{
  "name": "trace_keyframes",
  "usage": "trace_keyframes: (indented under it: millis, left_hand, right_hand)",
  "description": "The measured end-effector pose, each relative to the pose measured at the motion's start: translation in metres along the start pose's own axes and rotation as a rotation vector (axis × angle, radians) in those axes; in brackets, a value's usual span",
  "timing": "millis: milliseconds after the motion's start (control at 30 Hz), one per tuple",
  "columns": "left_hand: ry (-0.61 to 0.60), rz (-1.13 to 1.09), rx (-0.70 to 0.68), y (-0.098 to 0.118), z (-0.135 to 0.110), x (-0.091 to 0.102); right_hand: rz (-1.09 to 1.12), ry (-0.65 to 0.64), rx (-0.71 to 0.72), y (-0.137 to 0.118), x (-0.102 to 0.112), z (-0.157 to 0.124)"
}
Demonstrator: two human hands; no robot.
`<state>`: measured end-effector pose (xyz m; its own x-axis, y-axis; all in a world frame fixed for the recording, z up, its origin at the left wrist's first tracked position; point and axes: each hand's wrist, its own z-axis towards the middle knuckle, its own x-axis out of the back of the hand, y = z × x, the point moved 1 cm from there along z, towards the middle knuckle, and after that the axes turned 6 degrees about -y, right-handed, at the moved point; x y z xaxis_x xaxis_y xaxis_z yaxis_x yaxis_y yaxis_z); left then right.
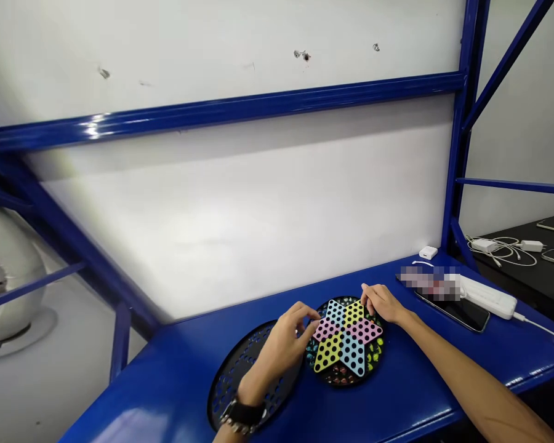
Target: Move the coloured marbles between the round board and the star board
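currently: chinese checkers board [346,338], pastel star on black disc, sits on blue table [420,369]; judged light, stiff, best taken by the rim, loose glass marbles [373,354] aboard. left hand [281,351]: grip nearly closed over board, contents unclear. right hand [381,303]: grip apart, touching rim.

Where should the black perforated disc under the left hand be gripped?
Its bare far-left rim, probably, approached from the left: the black perforated disc lies flat on the blue bench, the left hand covers its middle, and the star-shaped checkers board crowds its right.
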<state>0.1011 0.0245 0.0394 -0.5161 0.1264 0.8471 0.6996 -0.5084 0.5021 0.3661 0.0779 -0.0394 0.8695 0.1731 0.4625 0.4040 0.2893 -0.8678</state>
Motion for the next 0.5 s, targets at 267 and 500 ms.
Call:
trace_keyframes:
  millis: [267,500]
  left_hand:
    - [-0.023,0.001,0.292,-0.061,-0.095,0.017]
    - [-0.247,0.002,0.405,-0.07,-0.129,0.008]
  right_hand:
    - [-0.108,-0.092,-0.052,0.007,0.007,0.0]
    - [-0.149,-0.203,-0.003,0.007,0.016,-0.005]
